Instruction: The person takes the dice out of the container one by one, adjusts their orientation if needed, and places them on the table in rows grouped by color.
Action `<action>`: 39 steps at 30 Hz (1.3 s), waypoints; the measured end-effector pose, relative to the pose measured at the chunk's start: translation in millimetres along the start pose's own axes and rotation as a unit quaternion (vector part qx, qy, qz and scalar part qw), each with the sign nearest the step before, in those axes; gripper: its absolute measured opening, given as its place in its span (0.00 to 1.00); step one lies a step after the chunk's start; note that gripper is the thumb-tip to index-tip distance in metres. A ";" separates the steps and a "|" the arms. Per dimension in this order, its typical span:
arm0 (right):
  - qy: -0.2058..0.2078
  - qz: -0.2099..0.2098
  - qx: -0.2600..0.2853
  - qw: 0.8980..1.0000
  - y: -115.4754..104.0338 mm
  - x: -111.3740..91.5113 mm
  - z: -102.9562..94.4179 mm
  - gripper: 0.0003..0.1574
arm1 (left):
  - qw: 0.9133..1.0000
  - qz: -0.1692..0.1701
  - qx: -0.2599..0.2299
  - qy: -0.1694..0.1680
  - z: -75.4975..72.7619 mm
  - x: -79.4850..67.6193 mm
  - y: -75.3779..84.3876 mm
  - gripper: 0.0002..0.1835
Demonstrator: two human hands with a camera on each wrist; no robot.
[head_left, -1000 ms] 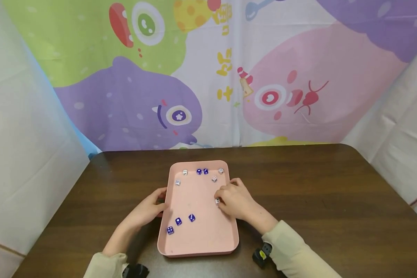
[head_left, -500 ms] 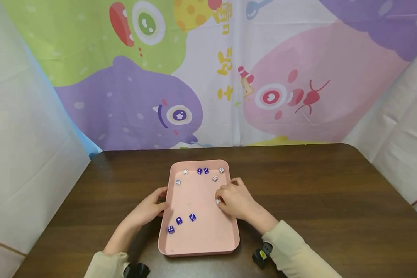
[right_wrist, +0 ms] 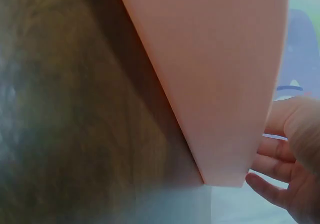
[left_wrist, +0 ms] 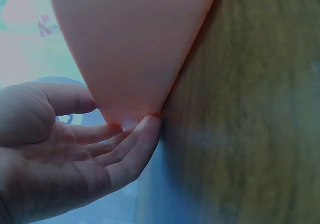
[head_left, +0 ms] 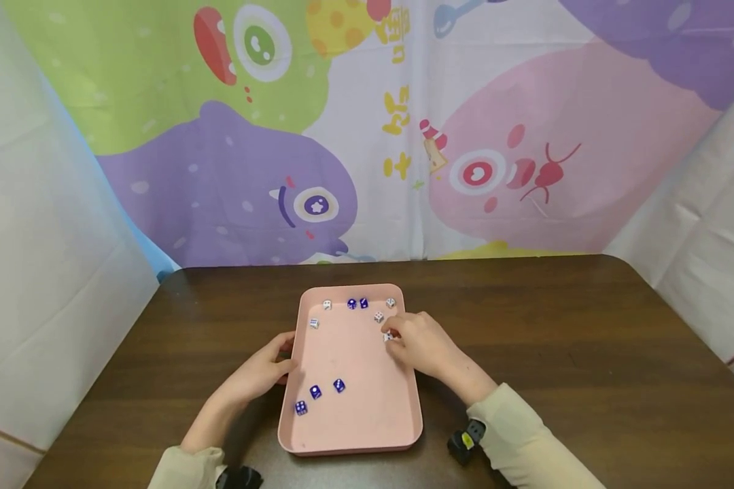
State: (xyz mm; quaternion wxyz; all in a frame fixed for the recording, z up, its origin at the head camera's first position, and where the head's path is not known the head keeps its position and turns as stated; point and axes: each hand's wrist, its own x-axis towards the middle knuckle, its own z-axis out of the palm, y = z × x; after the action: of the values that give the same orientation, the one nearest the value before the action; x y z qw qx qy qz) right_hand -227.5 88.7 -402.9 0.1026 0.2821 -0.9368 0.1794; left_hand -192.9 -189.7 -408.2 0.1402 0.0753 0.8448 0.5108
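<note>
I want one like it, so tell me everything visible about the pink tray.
The pink tray is shallow and rectangular, with rounded corners, and looks like smooth plastic. It sits flat on the dark brown table, long sides running front to back. Five blue dice and four white dice lie in it. The left hand touches its left side from outside; the right hand reaches over its right side holding a fifth white die; whether that hand touches the tray is unclear.
</note>
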 end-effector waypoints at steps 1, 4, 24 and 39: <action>-0.001 0.007 0.010 1.000 0.7 0.2 -1.5 0.09 | 1.000 0.000 0.000 0.000 0.4 0.0 -0.1 0.27; 0.005 0.028 0.036 0.999 5.0 1.0 -8.4 0.09 | 1.000 0.003 0.002 0.001 0.7 0.8 -0.2 0.27; 0.041 0.066 0.015 0.997 59.4 -1.6 -39.5 0.06 | 1.000 -0.005 -0.004 0.001 0.0 -0.1 -0.8 0.27; 0.005 0.101 -0.007 0.995 92.8 -2.1 -33.5 0.07 | 1.000 -0.001 -0.007 -0.003 -0.7 1.0 -2.2 0.26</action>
State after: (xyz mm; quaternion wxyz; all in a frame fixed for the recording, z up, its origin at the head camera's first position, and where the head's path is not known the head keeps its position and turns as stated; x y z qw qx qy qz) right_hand -275.3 175.0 -398.7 0.0907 0.1844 -0.9613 0.1834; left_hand -194.0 -191.0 -410.1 0.1436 0.0751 0.8410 0.5162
